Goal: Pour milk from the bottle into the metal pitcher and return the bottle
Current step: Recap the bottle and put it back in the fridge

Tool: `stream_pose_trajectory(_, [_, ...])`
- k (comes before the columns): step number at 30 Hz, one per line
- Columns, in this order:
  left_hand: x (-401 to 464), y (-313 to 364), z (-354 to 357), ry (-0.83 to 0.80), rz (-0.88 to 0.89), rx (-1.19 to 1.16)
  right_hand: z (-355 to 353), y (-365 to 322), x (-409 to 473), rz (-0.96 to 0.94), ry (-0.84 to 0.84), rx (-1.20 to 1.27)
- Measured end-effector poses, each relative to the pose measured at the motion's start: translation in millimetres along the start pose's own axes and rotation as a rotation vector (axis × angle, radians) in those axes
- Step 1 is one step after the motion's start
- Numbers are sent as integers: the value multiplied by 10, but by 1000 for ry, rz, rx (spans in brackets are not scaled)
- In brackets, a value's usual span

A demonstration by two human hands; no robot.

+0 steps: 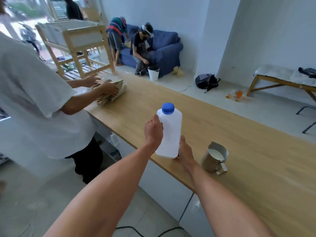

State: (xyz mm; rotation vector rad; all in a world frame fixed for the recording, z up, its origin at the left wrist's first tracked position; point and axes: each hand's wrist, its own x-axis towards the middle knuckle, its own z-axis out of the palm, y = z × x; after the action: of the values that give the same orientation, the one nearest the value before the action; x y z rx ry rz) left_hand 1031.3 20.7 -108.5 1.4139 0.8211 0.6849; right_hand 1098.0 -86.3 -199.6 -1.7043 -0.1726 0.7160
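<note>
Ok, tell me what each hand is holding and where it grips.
Both hold the bottle. The left hand grips its upper side near the shoulder, below the blue cap; the right hand holds its bottom end.

A white plastic milk bottle with a blue screw cap (169, 132) stands upright and capped at centre frame, near the wooden counter's front edge. Just right of it, a polished steel pitcher (214, 157) sits holding milk, handle toward the camera.
</note>
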Motion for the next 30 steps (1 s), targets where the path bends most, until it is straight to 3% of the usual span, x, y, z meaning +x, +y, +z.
stream_pose_trajectory(12, [-237, 85, -1448, 436, 55, -58, 1279, -141, -450, 67, -354, -3])
stream_pose_trajectory(30, [-1795, 118, -5207, 1034, 128, -14, 4611, 293, -2742, 34, -876, -122])
